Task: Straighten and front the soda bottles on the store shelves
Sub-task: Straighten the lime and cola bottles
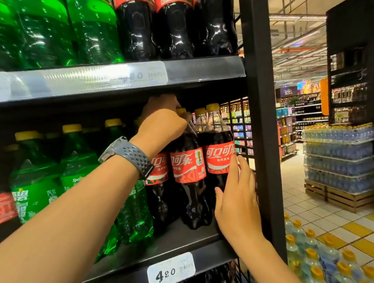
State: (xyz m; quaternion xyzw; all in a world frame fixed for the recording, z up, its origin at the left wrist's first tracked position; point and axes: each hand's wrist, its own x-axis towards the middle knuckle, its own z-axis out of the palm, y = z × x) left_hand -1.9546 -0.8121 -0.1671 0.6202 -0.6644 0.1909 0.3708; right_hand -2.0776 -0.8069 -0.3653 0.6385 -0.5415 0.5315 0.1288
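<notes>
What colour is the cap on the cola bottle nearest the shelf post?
Yellow: the cap shows clearly in the head view.

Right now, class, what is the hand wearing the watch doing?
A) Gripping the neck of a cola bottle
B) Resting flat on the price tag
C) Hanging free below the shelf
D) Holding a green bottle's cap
A: the left hand curls its fingers round the neck of the middle cola bottle, just under its yellow cap, while the right hand lies flat against the end cola bottle.
</notes>
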